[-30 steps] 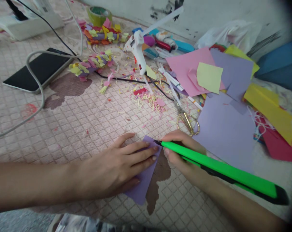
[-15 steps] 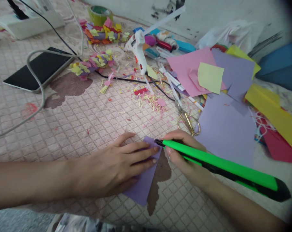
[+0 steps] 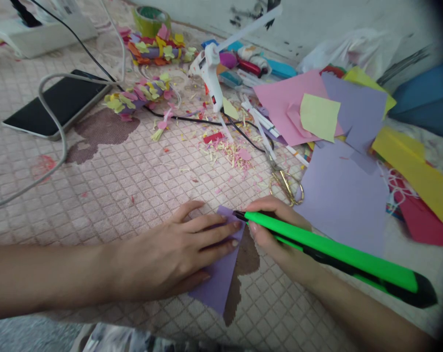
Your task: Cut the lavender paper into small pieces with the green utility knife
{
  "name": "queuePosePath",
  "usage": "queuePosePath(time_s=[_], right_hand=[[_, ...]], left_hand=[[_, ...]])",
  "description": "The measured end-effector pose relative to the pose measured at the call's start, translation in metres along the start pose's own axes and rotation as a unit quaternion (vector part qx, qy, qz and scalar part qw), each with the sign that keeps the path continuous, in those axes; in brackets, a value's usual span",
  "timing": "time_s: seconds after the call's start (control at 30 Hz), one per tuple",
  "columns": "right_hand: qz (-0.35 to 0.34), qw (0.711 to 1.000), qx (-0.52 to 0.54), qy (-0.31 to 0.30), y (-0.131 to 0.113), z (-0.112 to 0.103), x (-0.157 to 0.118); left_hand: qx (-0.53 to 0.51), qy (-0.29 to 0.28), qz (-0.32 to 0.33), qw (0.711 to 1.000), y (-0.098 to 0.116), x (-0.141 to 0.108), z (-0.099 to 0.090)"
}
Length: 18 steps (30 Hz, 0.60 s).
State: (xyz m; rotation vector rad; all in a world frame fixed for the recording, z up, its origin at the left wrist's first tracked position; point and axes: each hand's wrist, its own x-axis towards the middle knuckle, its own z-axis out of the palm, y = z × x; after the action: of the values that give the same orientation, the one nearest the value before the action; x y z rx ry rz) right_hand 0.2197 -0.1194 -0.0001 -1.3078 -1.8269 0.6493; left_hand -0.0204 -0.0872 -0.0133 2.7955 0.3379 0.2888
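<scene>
At the far left, a white power strip (image 3: 41, 39) is holding a black plug (image 3: 28, 15), and a black-screened device (image 3: 56, 105) is lying beneath a looping grey cable (image 3: 53, 111). Next, a yellow-green tape roll (image 3: 143, 25) is standing behind two bundles of small paper flowers (image 3: 139, 95) in yellow, pink, orange and purple.

At the near middle, the left hand (image 3: 181, 254) is lying palm down, fingers slightly apart, resting flat over the purple strip (image 3: 217, 286) without gripping it. The strip is lying aslant on the patterned tablecloth (image 3: 126, 186), showing a plain, matt surface, a straight right edge and a pointed near corner; the hand is hiding much of its middle. Beyond, a white glue gun (image 3: 211, 80) is holding a translucent stick (image 3: 253, 28) that is jutting from its back.

To the right, the right hand (image 3: 282, 254) is pinching a bright green pen-shaped tool (image 3: 335, 249) near its black tip, thumb and fingers closed around it. The tip is pointing at the strip's far right edge; contact is too fine to tell. Gold-handled scissors (image 3: 285, 188) are lying just beyond, beside loose coloured sheets (image 3: 344, 195). Behind these, a translucent plastic bag (image 3: 346, 51) is sitting crumpled, its contents not readable.
</scene>
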Motion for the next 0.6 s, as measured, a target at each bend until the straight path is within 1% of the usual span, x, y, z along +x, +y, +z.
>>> queuePosePath(time_s=[0.23,0.4,0.6], right_hand=[[-0.014,1.000,-0.011,-0.001,-0.0001,0.0006,-0.0012],[-0.020,1.000,-0.007,-0.012,0.0009,-0.0003,-0.0037],[0.008,1.000,0.006,0.017,0.0021,-0.0026,-0.0032]], left_hand=[[-0.008,0.004,0.000,1.000,0.0012,-0.0001,0.0002],[-0.008,0.025,-0.005,1.000,0.0023,0.0011,0.0034],[-0.015,0.029,0.000,0.999,0.0013,0.0012,0.0031]])
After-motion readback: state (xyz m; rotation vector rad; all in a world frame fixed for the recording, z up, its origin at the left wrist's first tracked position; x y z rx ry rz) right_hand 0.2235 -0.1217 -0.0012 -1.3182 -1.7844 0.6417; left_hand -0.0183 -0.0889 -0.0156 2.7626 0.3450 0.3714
